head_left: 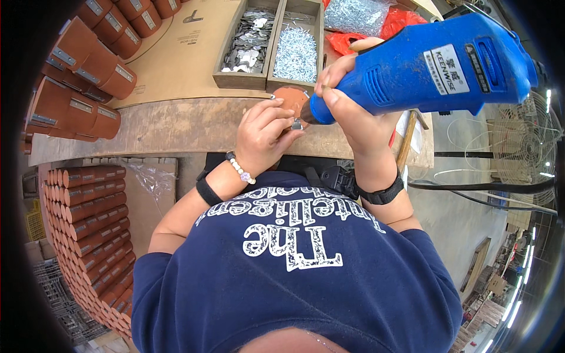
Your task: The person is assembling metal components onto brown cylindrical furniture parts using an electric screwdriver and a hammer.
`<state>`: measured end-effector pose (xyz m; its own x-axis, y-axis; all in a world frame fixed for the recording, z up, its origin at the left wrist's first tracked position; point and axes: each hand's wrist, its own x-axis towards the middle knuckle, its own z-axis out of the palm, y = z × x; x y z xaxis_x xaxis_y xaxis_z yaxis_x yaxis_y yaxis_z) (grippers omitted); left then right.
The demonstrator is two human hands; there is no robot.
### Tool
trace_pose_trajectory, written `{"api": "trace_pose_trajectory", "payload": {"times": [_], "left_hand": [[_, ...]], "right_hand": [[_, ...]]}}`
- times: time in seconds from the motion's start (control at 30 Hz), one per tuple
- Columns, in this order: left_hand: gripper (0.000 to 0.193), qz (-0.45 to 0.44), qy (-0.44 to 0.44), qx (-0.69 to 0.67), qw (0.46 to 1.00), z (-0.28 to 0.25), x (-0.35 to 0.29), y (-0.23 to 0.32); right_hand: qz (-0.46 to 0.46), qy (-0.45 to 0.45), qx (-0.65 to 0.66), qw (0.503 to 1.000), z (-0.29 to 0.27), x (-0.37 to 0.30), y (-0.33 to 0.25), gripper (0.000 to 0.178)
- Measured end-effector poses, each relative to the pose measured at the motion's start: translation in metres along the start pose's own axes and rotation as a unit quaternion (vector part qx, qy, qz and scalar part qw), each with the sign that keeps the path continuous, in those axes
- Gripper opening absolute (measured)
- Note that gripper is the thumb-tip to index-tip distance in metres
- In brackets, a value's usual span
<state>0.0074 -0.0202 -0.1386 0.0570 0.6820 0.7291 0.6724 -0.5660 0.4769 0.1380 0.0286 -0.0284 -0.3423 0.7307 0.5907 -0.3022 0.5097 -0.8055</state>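
My right hand [362, 120] is wrapped around the nose end of a large blue power screwdriver [406, 73]. Its dark tip points left and down, close to a small metal bracket [298, 125]. The bracket lies at the near edge of a round, reddish-brown piece [289, 99] on the bench. My left hand [263, 130] grips the left side of that round piece, with fingertips by the bracket. Another small metal part shows at the piece's far left edge. The screwdriver and fingers hide whether the tip touches a screw.
Beyond the hands stand two wooden trays, one of metal brackets [253, 38], the other of screws [296, 56]. Reddish-brown cylinders [76, 115] are piled at left on the wooden bench [176, 126]; a tall stack [97, 217] stands below. A bag of screws [356, 15] and a hammer [407, 138] are at right.
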Motion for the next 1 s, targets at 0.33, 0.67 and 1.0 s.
{"api": "trace_pose_trajectory", "payload": {"times": [0.33, 0.67, 1.0], "left_hand": [[0.023, -0.001, 0.004, -0.003, 1.000, 0.001, -0.001, -0.001], [0.023, -0.004, -0.003, 0.004, 1.000, 0.000, 0.000, 0.000], [0.022, -0.002, -0.016, -0.030, 0.999, -0.003, 0.002, -0.001]], "right_hand": [[0.002, -0.016, -0.028, 0.999, -0.004, -0.001, 0.001, 0.049], [0.033, 0.016, 0.026, 0.999, 0.002, 0.001, 0.000, 0.044], [0.027, 0.034, 0.092, 0.995, -0.007, 0.009, 0.010, 0.048]]}}
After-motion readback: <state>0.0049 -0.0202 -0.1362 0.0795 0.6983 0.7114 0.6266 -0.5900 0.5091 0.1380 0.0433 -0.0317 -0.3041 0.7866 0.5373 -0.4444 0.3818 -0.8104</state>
